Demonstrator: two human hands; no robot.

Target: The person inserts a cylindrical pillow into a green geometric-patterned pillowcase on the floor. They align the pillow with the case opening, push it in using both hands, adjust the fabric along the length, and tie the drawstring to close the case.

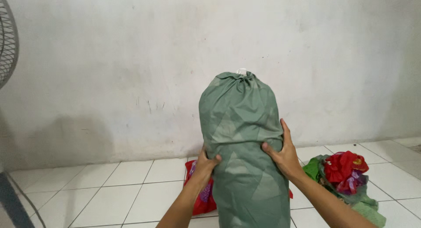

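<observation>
**A:** What are the hands doing?

**B:** Both are pressed flat against a tall green cloth bundle (243,144), one on each side at about mid-height. The left hand (206,163) cups its left flank, thumb across the front. The right hand (283,155) spreads wide on the other flank, fingers pointing up. Neither closes around it; they squeeze it between the palms.

**A:** Where is the bundle?

**B:** Held upright straight in front of the person, above the white tiled floor (109,188), before a pale wall (131,57). Its lower end runs out of view, so I cannot tell whether it rests on anything.

**A:** How would it handle?

**B:** Soft, I judge. The cloth dents under the fingers and wrinkles. It looks stuffed full, bulky rather than heavy, and not fragile. The gathered top, tied with a white cord (241,71), seems a second place to take hold.

**A:** Anything nearby?

**B:** A red cloth (197,197) behind it, a heap of red and green clothes (346,175) to the right, a fan (8,39) at the left edge.
</observation>
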